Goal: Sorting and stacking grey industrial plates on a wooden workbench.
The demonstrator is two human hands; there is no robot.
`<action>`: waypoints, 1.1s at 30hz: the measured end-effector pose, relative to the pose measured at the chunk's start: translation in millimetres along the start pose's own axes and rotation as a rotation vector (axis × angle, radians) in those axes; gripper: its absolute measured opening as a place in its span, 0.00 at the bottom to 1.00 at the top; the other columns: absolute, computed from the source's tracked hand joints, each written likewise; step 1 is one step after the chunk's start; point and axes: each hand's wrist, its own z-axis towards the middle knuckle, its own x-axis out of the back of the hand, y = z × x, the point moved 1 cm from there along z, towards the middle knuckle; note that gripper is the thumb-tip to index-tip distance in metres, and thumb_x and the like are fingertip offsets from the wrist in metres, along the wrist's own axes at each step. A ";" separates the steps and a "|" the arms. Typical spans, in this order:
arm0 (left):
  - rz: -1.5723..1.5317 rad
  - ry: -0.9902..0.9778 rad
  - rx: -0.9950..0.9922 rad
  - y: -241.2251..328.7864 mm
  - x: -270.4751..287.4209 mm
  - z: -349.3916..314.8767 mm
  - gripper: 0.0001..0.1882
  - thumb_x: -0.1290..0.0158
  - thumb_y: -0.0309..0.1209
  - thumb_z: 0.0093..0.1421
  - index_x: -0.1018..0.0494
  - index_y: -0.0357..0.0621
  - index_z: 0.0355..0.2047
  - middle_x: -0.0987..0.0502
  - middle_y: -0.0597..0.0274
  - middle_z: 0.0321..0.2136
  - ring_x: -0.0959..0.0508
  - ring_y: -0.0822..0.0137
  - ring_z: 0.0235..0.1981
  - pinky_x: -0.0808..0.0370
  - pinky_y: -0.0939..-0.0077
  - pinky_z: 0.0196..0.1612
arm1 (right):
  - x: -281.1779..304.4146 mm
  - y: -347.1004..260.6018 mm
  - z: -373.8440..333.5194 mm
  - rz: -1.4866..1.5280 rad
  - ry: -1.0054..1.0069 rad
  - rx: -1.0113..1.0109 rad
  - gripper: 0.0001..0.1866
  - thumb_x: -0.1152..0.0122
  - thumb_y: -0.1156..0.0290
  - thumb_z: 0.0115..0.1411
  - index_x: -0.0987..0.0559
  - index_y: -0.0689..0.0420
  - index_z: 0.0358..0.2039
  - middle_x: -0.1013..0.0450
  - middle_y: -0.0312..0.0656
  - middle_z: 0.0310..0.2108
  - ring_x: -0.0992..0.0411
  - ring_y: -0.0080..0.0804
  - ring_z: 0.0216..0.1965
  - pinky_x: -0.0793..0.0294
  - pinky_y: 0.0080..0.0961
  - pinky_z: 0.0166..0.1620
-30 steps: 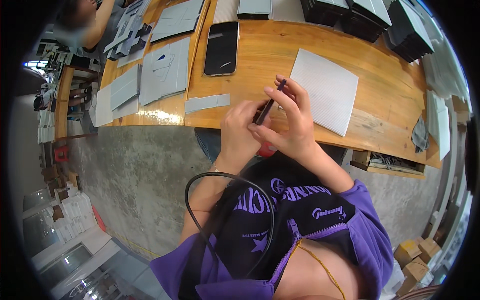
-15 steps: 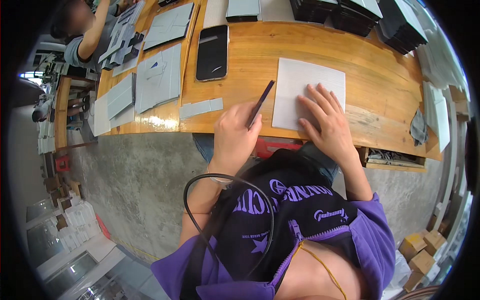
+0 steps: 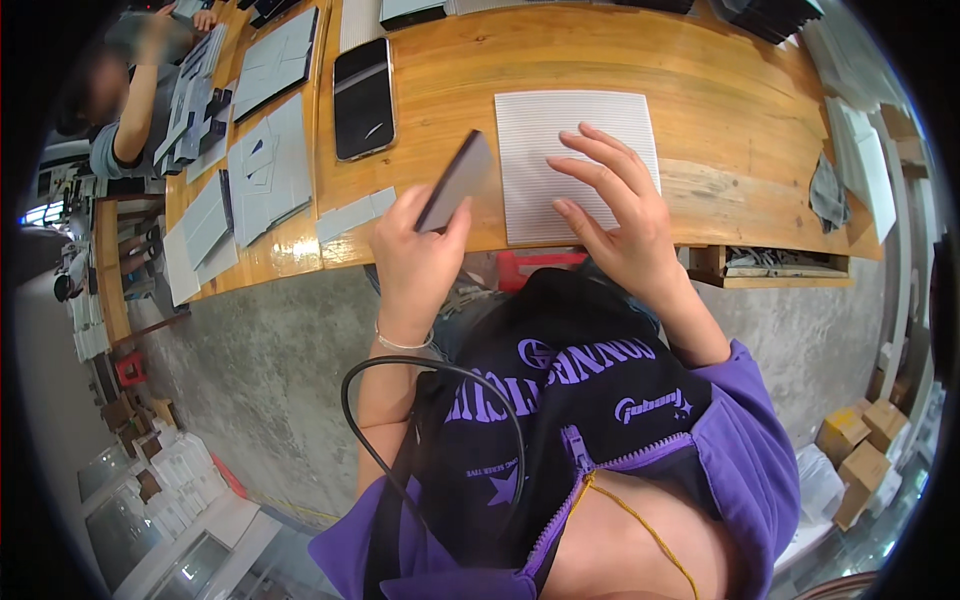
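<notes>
My left hand (image 3: 417, 243) grips a thin, flat, dark-edged panel (image 3: 458, 182) near the table's front edge. Its greyish face shows, and the panel leans up and to the right; its exact kind is unclear. To the right lies a white ribbed sheet (image 3: 527, 165) on the wooden table. Over its right part is my right hand (image 3: 625, 215), fingers spread and curved, holding nothing. Whether the fingertips touch the sheet I cannot tell. A pale narrow strip (image 3: 355, 215) rests just left of my left hand.
A dark-screened phone (image 3: 364, 100) lies beyond my left hand. Grey flat pieces (image 3: 272, 165) cover the table's left side. A grey cloth (image 3: 829, 195) is at the right edge, above an open drawer (image 3: 770, 268). Another person (image 3: 120, 130) sits far left.
My left hand has turned the panel so its broad face shows instead of only its edge. My right hand has lifted from lying flat on the sheet. The whole view has shifted.
</notes>
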 end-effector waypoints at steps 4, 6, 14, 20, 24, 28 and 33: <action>-0.501 -0.033 0.111 10.0 -1.0 0.9 0.09 0.40 0.23 0.53 0.25 0.33 0.35 0.22 0.62 0.32 0.23 0.71 0.34 0.27 0.77 0.38 | -12.8 -3.3 -1.7 0.304 0.027 -0.128 0.17 0.34 0.73 0.50 0.23 0.59 0.42 0.26 0.44 0.41 0.27 0.40 0.44 0.28 0.30 0.47; -0.709 -0.048 0.079 12.9 -4.6 -0.3 0.10 0.41 0.21 0.54 0.26 0.34 0.38 0.23 0.65 0.35 0.24 0.73 0.37 0.27 0.77 0.41 | -28.5 -7.6 -2.5 0.667 0.016 -0.311 0.18 0.33 0.74 0.51 0.24 0.63 0.43 0.25 0.43 0.36 0.25 0.31 0.37 0.25 0.23 0.43; -1.167 -0.061 0.232 20.4 -20.8 -8.8 0.15 0.45 0.23 0.59 0.30 0.43 0.47 0.26 0.65 0.41 0.26 0.70 0.42 0.28 0.78 0.46 | -33.1 -23.2 0.1 1.061 -0.004 -0.586 0.13 0.35 0.75 0.54 0.24 0.68 0.39 0.23 0.41 0.33 0.24 0.23 0.35 0.23 0.18 0.39; -1.139 -0.156 0.227 22.2 -20.7 -12.7 0.15 0.46 0.19 0.58 0.30 0.41 0.46 0.26 0.62 0.41 0.26 0.70 0.43 0.28 0.74 0.49 | -27.3 -22.6 -1.3 1.071 0.020 -0.622 0.10 0.37 0.77 0.56 0.23 0.67 0.38 0.23 0.40 0.32 0.25 0.21 0.34 0.24 0.16 0.39; -1.108 -0.145 0.211 21.5 -23.5 -13.7 0.16 0.46 0.18 0.57 0.31 0.39 0.46 0.26 0.61 0.40 0.25 0.69 0.42 0.28 0.74 0.50 | -25.2 -21.1 -0.8 1.072 0.038 -0.593 0.09 0.37 0.77 0.56 0.23 0.65 0.38 0.23 0.38 0.33 0.26 0.20 0.34 0.25 0.15 0.39; -1.097 -0.058 0.188 24.5 -27.2 -14.5 0.16 0.44 0.18 0.56 0.30 0.39 0.45 0.25 0.62 0.40 0.25 0.70 0.42 0.28 0.76 0.48 | -23.1 -19.9 -1.7 1.070 0.004 -0.630 0.09 0.38 0.77 0.56 0.23 0.66 0.38 0.24 0.38 0.33 0.26 0.20 0.35 0.25 0.15 0.39; -1.097 -0.069 0.189 28.8 -27.8 -12.2 0.15 0.46 0.18 0.57 0.30 0.39 0.45 0.25 0.61 0.38 0.25 0.70 0.40 0.27 0.74 0.47 | -22.0 -18.9 -2.8 1.090 0.032 -0.608 0.11 0.39 0.78 0.57 0.24 0.70 0.38 0.23 0.44 0.32 0.23 0.26 0.35 0.22 0.19 0.40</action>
